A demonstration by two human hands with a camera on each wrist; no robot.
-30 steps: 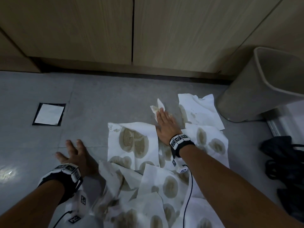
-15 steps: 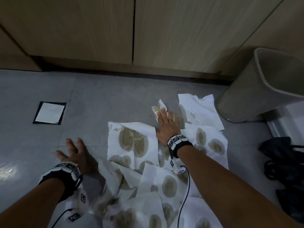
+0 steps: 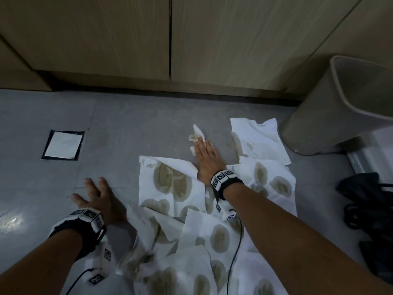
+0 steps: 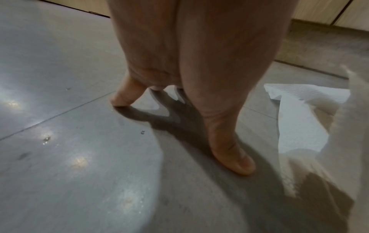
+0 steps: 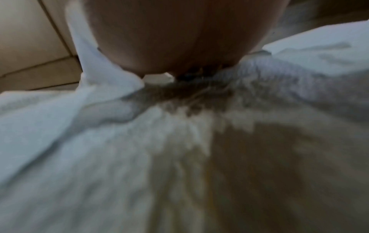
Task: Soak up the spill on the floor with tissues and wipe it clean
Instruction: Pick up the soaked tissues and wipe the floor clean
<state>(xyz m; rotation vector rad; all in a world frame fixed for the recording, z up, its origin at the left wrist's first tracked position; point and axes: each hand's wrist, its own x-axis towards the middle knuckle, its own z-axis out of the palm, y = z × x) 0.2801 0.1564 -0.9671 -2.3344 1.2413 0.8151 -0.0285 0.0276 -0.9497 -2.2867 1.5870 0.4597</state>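
A square floor drain (image 3: 62, 145) sits far left in the grey floor (image 3: 127, 128). Nearer, the left hand (image 3: 100, 200) is planted on bare tile, fingers spread wide, holding nothing. Right of it lie the stained tissues (image 3: 174, 182), overlapping. The right hand (image 3: 206, 159) presses flat, fingers straight, on a small crumpled tissue (image 3: 196, 135) at their far edge. A beige bin (image 3: 331, 116) stands far right.
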